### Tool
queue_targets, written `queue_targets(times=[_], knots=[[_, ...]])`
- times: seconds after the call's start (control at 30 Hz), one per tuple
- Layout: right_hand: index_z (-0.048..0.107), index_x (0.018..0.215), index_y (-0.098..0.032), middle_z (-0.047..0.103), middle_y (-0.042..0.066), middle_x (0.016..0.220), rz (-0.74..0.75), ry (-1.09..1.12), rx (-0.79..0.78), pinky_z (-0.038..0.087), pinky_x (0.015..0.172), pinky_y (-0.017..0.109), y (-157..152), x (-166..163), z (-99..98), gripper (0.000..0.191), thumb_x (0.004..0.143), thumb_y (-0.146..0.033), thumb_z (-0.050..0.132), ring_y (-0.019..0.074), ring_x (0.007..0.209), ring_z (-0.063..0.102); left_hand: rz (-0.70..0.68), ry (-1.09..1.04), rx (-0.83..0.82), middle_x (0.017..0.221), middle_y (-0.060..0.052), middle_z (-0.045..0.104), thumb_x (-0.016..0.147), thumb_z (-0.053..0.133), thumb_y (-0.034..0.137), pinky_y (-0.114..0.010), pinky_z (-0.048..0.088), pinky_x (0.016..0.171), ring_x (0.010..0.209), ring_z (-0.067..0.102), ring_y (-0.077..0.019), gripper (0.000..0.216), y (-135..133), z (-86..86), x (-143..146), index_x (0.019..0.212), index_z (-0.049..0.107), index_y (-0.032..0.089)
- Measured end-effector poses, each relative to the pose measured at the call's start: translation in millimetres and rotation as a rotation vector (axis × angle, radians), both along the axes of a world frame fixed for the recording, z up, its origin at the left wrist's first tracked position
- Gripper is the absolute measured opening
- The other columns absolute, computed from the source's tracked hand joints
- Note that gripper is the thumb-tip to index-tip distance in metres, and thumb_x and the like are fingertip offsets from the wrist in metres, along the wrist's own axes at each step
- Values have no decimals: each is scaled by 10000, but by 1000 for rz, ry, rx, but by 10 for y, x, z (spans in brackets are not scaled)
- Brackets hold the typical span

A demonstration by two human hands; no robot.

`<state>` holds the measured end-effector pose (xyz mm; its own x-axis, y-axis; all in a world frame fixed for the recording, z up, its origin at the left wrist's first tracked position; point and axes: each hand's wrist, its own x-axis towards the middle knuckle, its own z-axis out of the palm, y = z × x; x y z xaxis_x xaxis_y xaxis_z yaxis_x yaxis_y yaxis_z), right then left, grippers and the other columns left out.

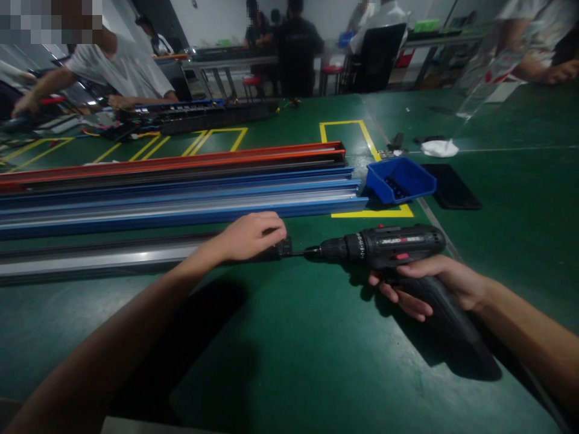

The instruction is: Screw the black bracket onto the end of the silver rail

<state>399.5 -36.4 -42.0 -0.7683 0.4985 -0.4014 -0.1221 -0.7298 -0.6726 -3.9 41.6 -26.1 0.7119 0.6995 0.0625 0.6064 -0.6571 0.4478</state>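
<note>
My right hand [425, 286] is wrapped round the grip of a black cordless drill [389, 244] that lies sideways, its bit pointing left at the end of a long grey and black rail [104, 259] on the green table [294, 349]. My left hand [251, 236] is closed over that rail's right end, fingers pinched beside a small black end piece [284, 246] where the bit tip meets it.
Behind the rail lies a stack of long blue, silver and orange rails [181, 187]. A blue bin [398, 179] with small parts and a black phone [452, 188] sit to the right. Yellow tape boxes mark the table. Other people work at the far left, back and right.
</note>
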Motion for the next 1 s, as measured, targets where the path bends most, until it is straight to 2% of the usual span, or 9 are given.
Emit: queue_targets(times=[0.17,0.27,0.4,0.57,0.77,1.0], knots=[[817,1061,-57,751,107,893,2,10,-28,599,569,236,-3,-14,10,344,963,-381,756,97,524,637,6,-2,6,1090,-72,733,1110,447,437,-349,493,887,991,677,-223,395,-8,1,-1,1052,753,195],[815,1050,-57,752,106,906,-19,-1,-44,590,555,229,-6,-5,7,325,957,-365,768,88,515,635,7,-2,3,1081,-71,732,1112,451,435,-347,493,882,984,676,-220,395,-11,1,-2,1047,755,192],[812,1090,-66,776,120,962,-2,6,-30,602,569,229,2,23,-35,297,943,-319,762,87,530,650,13,2,1,1074,-71,729,1111,456,423,-342,495,888,979,675,-217,384,-13,-4,1,1052,757,191],[780,1228,-66,797,184,1142,36,82,17,635,606,241,12,44,-104,367,937,-283,730,80,556,660,18,-2,-11,1065,-64,726,1109,465,420,-340,491,885,968,670,-212,375,-16,-6,8,1056,756,189],[792,1133,-60,765,93,983,14,100,-9,627,607,217,-6,36,-89,267,951,-239,713,75,561,670,14,0,-13,1065,-61,724,1114,461,422,-338,483,865,966,663,-208,377,-9,2,9,1062,754,189],[776,1041,-72,712,58,912,23,81,27,612,590,216,-15,25,-84,231,960,-277,711,51,513,594,20,5,-21,1061,-64,720,1112,467,405,-332,479,860,962,662,-206,363,-26,17,18,1059,749,183]])
